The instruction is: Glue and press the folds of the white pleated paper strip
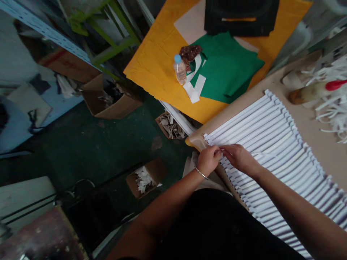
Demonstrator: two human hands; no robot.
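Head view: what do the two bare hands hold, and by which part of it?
The left hand and right hand pinch the near end of a white pleated strip.

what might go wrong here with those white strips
The overlapping white strips lie fanned in a long row, so a tug from the right hand might pull neighbouring strips out of line. The left hand is close to the rounded table corner, where a loose strip might slip toward the cardboard box of scraps on the floor. The metal bangle on the left wrist might also snag a strip edge.
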